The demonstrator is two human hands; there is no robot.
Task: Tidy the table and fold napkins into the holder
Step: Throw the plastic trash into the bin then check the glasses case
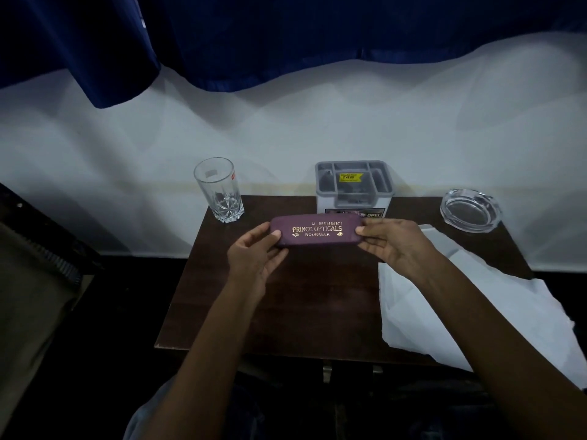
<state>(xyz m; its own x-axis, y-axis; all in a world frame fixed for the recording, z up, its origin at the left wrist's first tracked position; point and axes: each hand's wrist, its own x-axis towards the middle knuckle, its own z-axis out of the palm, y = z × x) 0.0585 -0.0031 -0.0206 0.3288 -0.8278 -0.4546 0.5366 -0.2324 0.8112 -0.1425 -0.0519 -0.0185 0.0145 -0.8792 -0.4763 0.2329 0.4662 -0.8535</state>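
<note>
holding one purple rectangular spectacle case [316, 230] by its ends above the dark wooden table [317, 300], left hand [254, 254] and right hand [392, 242] pinch it; one grey compartmented holder [354, 185], one cut-glass tumbler [219, 188], one glass ashtray [470, 210], one crumpled white napkin [444, 309] at right.

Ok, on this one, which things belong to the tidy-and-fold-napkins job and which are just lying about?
Job: white napkins, spread at right; grey holder, at the back; purple spectacle case, gripped at its ends by the left hand and right hand.
Lying about: drinking glass; glass ashtray; blue curtain behind.
</note>
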